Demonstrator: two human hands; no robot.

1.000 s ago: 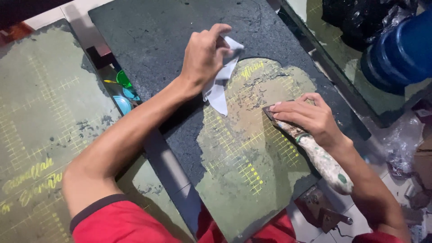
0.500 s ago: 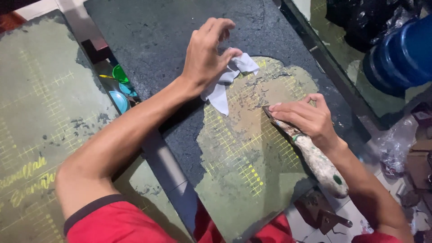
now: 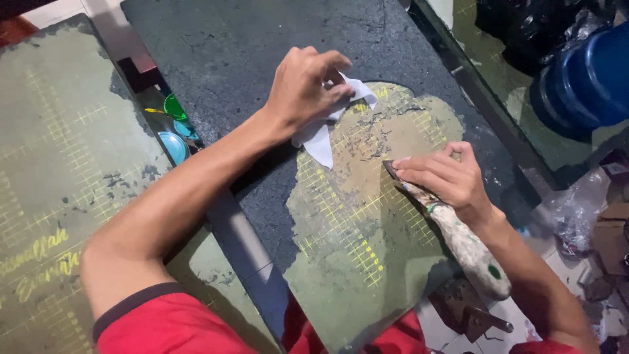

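Note:
A dark slab (image 3: 229, 46) lies tilted before me, its near part covered by an olive-green coat with yellow grid lines (image 3: 354, 236). My left hand (image 3: 303, 88) is closed on a crumpled white paper (image 3: 324, 141) at the upper edge of the green patch. My right hand (image 3: 445, 177) grips a scraper (image 3: 458, 236) with a paint-spattered whitish handle; its fingers press the blade flat on the green coat. The blade tip sits right of the paper, apart from it.
A second green-coated slab (image 3: 59, 170) with yellow lettering lies at left. Small green and blue containers (image 3: 173, 128) sit in the gap between slabs. A blue barrel (image 3: 583, 78), black bags and a plastic bag are at right. A rusty metal piece (image 3: 468, 311) lies below.
My left hand lifted its fingers off the paper, then closed on it again and bunched it. My right hand slid the scraper a little to the left along the green coat.

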